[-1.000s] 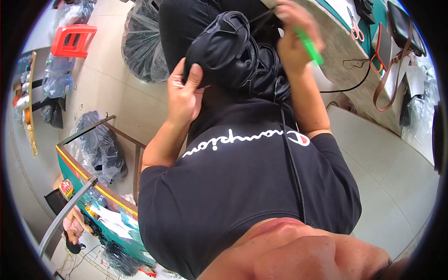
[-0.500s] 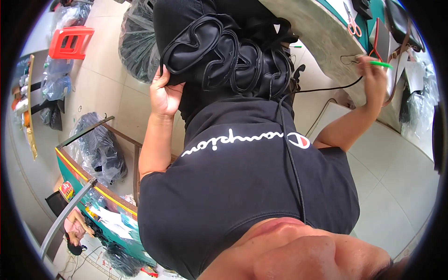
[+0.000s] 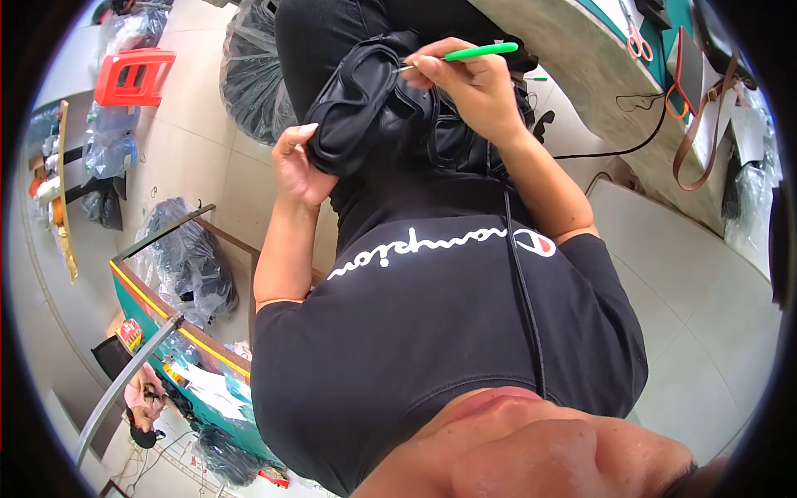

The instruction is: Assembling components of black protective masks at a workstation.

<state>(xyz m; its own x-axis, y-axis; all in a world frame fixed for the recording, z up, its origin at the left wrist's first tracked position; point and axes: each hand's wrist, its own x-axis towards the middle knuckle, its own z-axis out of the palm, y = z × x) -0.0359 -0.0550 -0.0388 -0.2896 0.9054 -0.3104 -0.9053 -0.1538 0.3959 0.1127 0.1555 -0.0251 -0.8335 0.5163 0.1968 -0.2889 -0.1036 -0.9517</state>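
A black, glossy leather-like piece (image 3: 353, 108) with curved, raised seamed panels lies across my lap on dark trousers. My left hand (image 3: 300, 170) pinches its near left edge between thumb and fingers. Above the piece's right side, my right hand (image 3: 481, 95) grips a slim green-handled tool (image 3: 481, 52). The tool's thin metal tip points left and meets or nearly meets the seamed panel; actual contact is hard to make out. More black panels (image 3: 452, 137) of the same look lie partly hidden under my right hand and wrist.
At the upper right is a worktable (image 3: 598, 70) with orange-handled scissors (image 3: 637, 40) and a brown strap (image 3: 706, 137) over its edge. A stuffed clear bag (image 3: 253, 75) and red stool (image 3: 133, 77) stand left. A co-worker (image 3: 145, 398) sits beyond the green table (image 3: 145, 311).
My right hand has swung left from beside the worktable to over the black piece, bringing the green-handled tool with it. My left hand still holds the edge, and the panel there is tilted up more.
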